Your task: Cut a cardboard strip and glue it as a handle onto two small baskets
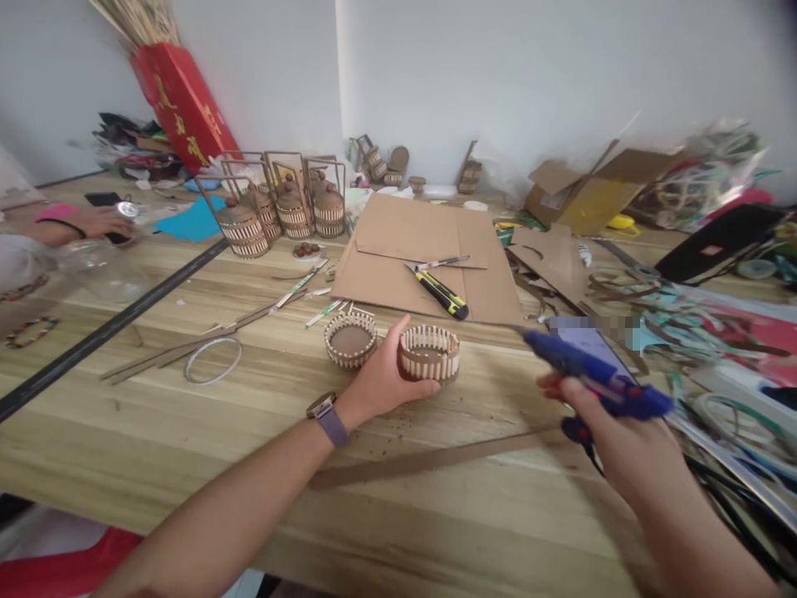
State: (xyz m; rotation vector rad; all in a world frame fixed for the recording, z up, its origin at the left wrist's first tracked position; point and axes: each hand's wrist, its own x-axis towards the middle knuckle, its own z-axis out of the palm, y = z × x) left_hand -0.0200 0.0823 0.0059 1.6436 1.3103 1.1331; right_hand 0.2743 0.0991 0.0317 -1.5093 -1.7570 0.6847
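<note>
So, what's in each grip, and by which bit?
Right grip: a blue glue gun, by the handle under its body. Left grip: a small slatted basket, around its outside wall.

1. A wooden table [473,531] with pale, streaky grain carries everything here.
2. Near its middle stands a small round basket [350,339] with light upright slats.
3. A flat brown strip [436,459] lies along the near side.
4. Farther left rest a thin white ring [212,382] and, just beside it, narrow brown strips [240,321].
5. A long black bar [112,331] slants across the left part.
6. Behind stand four lidded baskets [244,238] with tall handles, near a blue sheet [190,218].
7. Flat cardboard [386,278] covers the centre back; an open box [598,195] sits to its right.
</note>
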